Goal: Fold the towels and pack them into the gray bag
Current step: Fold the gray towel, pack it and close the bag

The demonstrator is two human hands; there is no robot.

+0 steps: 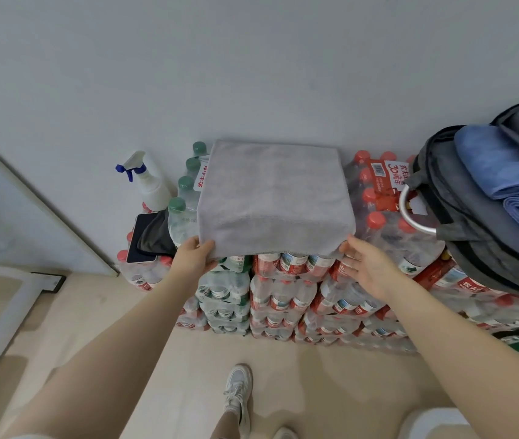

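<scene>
Pinching gray towel's (pixel 275 198) near-left corner with left hand (pixel 193 256), right hand (pixel 365 267) released at near-right corner, folded square atop bottled-water packs (pixel 283 293); gray bag (pixel 486 223) holding blue towels (pixel 511 188).

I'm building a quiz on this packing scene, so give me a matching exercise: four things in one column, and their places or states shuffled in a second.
Things:
1. gray towel
2. blue towels
3. spray bottle
4. left hand

Places or states:
A. standing by the wall, left of the green-capped bottles
B. folded flat on top of the bottle packs
C. gripping the towel's near left corner
D. lying in the open gray bag

Pairs: 1-B, 2-D, 3-A, 4-C
</scene>
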